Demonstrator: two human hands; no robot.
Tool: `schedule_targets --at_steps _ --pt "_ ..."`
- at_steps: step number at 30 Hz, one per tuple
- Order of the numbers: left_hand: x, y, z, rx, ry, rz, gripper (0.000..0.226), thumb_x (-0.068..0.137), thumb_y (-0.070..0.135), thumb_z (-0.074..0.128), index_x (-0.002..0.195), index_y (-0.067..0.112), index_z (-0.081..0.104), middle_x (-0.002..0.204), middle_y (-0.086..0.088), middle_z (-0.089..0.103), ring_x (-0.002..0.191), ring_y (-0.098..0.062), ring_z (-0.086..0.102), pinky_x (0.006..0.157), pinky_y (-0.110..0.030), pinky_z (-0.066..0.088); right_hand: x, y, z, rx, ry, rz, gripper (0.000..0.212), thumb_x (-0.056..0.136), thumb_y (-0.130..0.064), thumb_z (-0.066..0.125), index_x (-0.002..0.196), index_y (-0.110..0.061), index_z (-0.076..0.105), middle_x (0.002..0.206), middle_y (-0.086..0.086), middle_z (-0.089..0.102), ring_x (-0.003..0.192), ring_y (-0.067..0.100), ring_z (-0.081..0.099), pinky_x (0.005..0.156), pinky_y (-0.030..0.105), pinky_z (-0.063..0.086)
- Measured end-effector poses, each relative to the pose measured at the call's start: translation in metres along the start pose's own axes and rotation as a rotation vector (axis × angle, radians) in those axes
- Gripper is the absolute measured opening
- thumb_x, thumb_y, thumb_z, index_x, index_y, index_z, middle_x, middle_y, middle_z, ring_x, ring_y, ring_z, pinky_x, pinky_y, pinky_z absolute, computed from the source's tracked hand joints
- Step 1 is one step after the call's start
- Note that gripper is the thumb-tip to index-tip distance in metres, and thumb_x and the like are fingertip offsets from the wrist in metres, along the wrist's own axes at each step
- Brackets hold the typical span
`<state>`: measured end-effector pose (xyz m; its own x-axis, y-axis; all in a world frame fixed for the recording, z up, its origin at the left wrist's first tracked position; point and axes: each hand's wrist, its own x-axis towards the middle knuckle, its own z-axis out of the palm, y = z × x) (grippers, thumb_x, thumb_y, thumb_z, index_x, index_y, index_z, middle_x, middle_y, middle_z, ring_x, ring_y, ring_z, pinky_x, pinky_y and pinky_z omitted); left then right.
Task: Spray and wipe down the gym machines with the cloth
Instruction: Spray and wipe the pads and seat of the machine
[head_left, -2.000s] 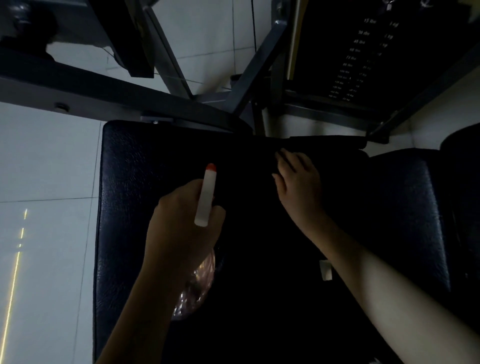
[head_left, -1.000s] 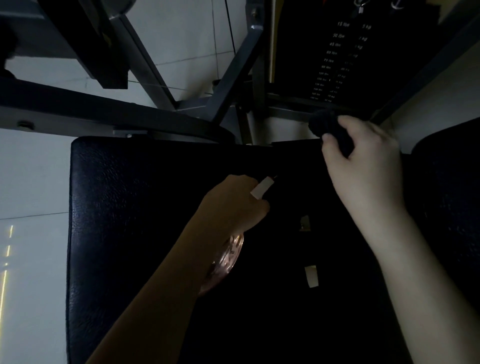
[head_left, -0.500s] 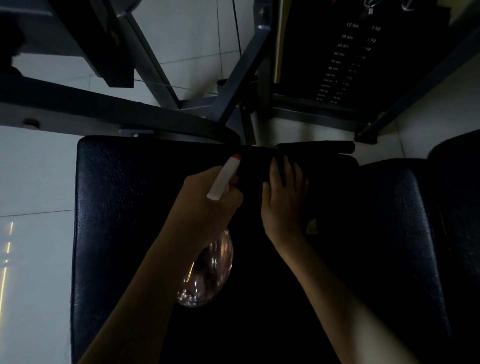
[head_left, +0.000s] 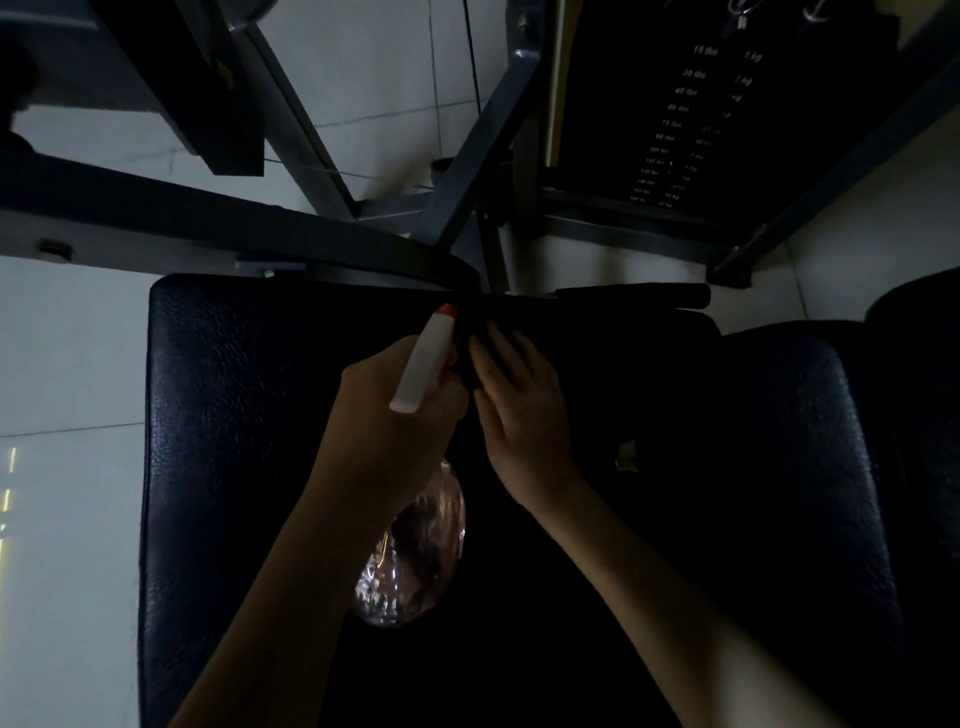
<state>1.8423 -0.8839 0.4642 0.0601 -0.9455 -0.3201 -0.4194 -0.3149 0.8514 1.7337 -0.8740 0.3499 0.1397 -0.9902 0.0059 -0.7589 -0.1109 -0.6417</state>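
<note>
Since a second ago our right hand (head_left: 519, 410) has come down from near the weight stack (head_left: 685, 119), where it held a dark bundle, and now lies flat on the padded surface (head_left: 223, 415). It has slid in just beside our left hand (head_left: 395, 415) in the last half second.

From the head view, our left hand is wrapped around the neck of the spray bottle (head_left: 415, 545), held above the middle of the padded surface. Its white head with a red tip points away from us, and its clear body hangs below the wrist. Our right hand has its fingers straight and together, pressed down near the far edge of the pad. We cannot tell the cloth from the black pad beneath those fingers in this dim light.

The padded surface is dark, grained and glossy at its left side. A small pale tag (head_left: 627, 456) lies on it, right of our right wrist. A second pad (head_left: 795, 441) sits beside it on the right. Grey steel frame bars (head_left: 208, 218) cross above the far edge, and the weight stack shows faint lbs and kg labels. White floor tiles (head_left: 67, 364) lie to the left, with thin streaks of light (head_left: 10, 478) at the edge.
</note>
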Motion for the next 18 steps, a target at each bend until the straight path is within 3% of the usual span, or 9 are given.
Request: schedule_targets --at_steps 4,9,13,18 --pt "0.000 0.002 -0.001 -0.033 0.000 -0.032 0.027 0.074 0.018 0.058 0.087 -0.006 0.057 0.077 -0.028 0.058 0.061 -0.029 0.053 0.056 -0.037 0.041 -0.026 0.041 -0.014 -0.177 -0.009 -0.062 0.047 0.092 -0.030 0.037 0.134 -0.012 0.048 0.140 0.011 0.049 0.130 0.033 0.041 0.103 0.052 0.039" --pt "0.001 0.000 -0.003 -0.033 0.004 -0.020 0.014 0.083 0.004 0.058 0.084 -0.009 0.055 0.071 -0.029 0.054 0.059 -0.023 0.048 0.053 -0.032 0.038 0.012 0.021 -0.010 -0.066 0.079 0.224 0.053 0.093 -0.031 0.031 0.141 -0.012 0.041 0.150 0.011 0.035 0.138 0.035 0.028 0.112 0.049 0.022" --pt "-0.002 -0.001 0.001 0.031 -0.007 0.023 0.012 0.082 0.008 0.057 0.083 -0.003 0.057 0.069 -0.022 0.057 0.054 -0.022 0.048 0.048 -0.029 0.037 -0.017 0.005 0.006 -0.028 0.078 -0.027 0.046 0.093 -0.024 0.037 0.138 -0.016 0.042 0.147 0.009 0.040 0.133 0.029 0.033 0.108 0.040 0.029" --pt "-0.005 0.001 0.003 0.051 -0.006 0.022 0.012 0.077 0.015 0.055 0.072 0.004 0.054 0.058 -0.007 0.052 0.052 -0.022 0.047 0.049 -0.034 0.038 -0.037 0.040 -0.007 -0.156 0.088 0.013 0.045 0.092 -0.024 0.037 0.137 -0.018 0.040 0.142 0.009 0.045 0.132 0.030 0.035 0.111 0.036 0.020"
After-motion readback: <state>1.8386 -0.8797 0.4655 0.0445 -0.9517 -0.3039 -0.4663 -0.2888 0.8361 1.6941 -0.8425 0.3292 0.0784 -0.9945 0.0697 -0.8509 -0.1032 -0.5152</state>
